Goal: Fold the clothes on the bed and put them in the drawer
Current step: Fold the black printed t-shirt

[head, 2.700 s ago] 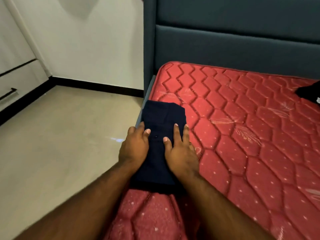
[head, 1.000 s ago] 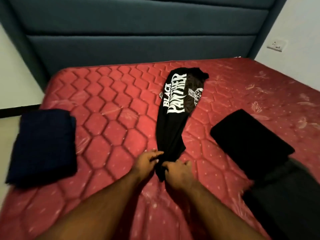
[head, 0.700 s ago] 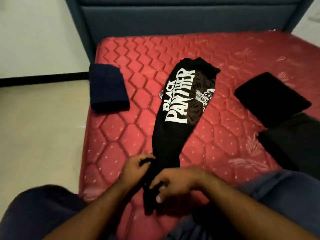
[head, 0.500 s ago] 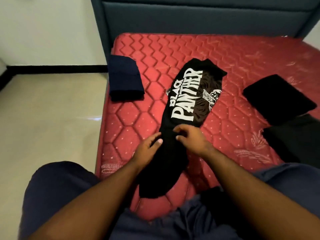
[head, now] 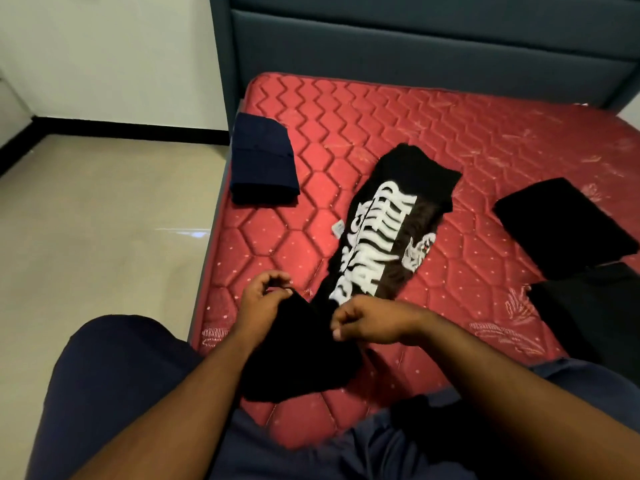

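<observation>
Black printed shirt (head: 377, 244) on red quilted mattress (head: 485, 140), hands (head: 263, 299) (head: 370, 322) pinching its near end.

Home bedroom, red quilted mattress (head: 450, 140), padded headboard (head: 415, 46), tiled floor (head: 104, 220)

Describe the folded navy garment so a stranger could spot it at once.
On the red mattress, look at its left edge near the headboard. The navy garment lies there, folded into a neat rectangle, the only blue piece; the others are black.
</observation>
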